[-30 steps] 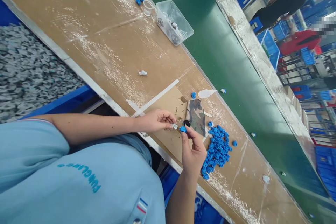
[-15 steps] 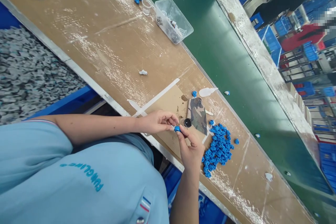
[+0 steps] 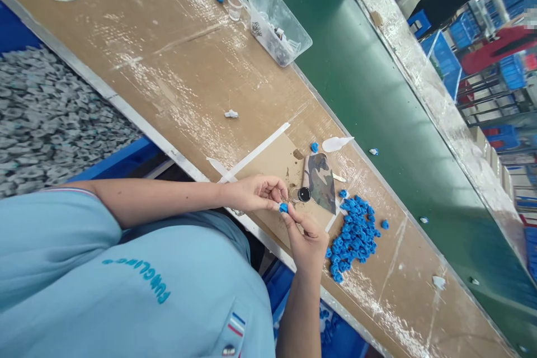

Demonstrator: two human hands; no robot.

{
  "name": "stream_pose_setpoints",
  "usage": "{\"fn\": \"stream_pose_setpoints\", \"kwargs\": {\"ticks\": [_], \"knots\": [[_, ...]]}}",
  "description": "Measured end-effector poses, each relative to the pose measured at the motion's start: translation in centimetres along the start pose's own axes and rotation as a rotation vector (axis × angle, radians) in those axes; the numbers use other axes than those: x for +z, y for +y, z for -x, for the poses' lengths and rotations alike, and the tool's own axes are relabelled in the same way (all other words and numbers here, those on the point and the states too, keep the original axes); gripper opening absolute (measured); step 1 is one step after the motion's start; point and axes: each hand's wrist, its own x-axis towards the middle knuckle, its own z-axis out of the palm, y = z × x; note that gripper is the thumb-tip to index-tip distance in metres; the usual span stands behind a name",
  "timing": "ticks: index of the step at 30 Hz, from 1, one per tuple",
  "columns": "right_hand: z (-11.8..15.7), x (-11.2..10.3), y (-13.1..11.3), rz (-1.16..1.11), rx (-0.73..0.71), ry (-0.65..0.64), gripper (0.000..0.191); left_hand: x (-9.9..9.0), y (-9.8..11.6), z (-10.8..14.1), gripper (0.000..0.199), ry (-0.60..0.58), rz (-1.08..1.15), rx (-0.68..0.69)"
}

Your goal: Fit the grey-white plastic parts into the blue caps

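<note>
A small blue piece (image 3: pixel 284 207) is pinched between the fingertips of both hands, over the cardboard-covered table. My left hand (image 3: pixel 262 193) comes in from the left, its thumb and fingers closed at the piece's left end. From below, my right hand (image 3: pixel 307 235) grips the other end with thumb and index finger. Just beyond the fingers is a small round container with a black top (image 3: pixel 304 194), touching a folded camouflage cloth (image 3: pixel 319 179). To the right lies a heap of blue pieces (image 3: pixel 354 235).
A clear plastic tub (image 3: pixel 279 28) and a small clear cup (image 3: pixel 235 7) stand at the table's far edge. Behind runs a green belt (image 3: pixel 356 67) with scattered pieces. A bin of grey pieces (image 3: pixel 54 117) is at left. People are in the background.
The view has shifted slightly, so the table items sit a little further right. Both hands still hold the blue piece, with only slight finger movement.
</note>
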Motion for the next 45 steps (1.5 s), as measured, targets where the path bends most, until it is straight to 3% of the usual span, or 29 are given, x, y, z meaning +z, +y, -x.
{"fn": "stream_pose_setpoints", "kwargs": {"ticks": [3, 5, 13, 21, 34, 41, 45], "knots": [[-0.4, -0.7, 0.1, -0.047, 0.067, -0.135, 0.013, 0.0, -0.1, 0.1, 0.026, -0.054, -0.003, -0.018], [-0.5, -0.8, 0.3, -0.056, 0.106, -0.155, 0.013, 0.0, 0.0, 0.2, 0.026, -0.053, -0.004, -0.030], [0.7, 1.5, 1.2, -0.148, 0.187, 0.090, 0.016, -0.1, 0.2, -0.1, 0.025, 0.033, 0.017, -0.067], [0.8, 1.4, 0.9, -0.095, 0.143, 0.063, 0.015, -1.0, 0.9, -0.7, 0.035, -0.057, 0.041, -0.252], [1.2, 1.4, 2.0, -0.111, 0.162, 0.041, 0.023, -0.4, 1.7, -0.8, 0.036, 0.013, 0.086, -0.278], [1.0, 1.9, 1.7, -0.114, 0.104, 0.063, 0.025, 0.0, 2.0, -0.6, 0.033, 0.033, 0.069, -0.306], [2.1, -0.1, 1.8, -0.010, 0.065, 0.068, 0.032, -0.7, 3.4, -0.8, 0.029, 0.071, -0.108, -0.302]]}}
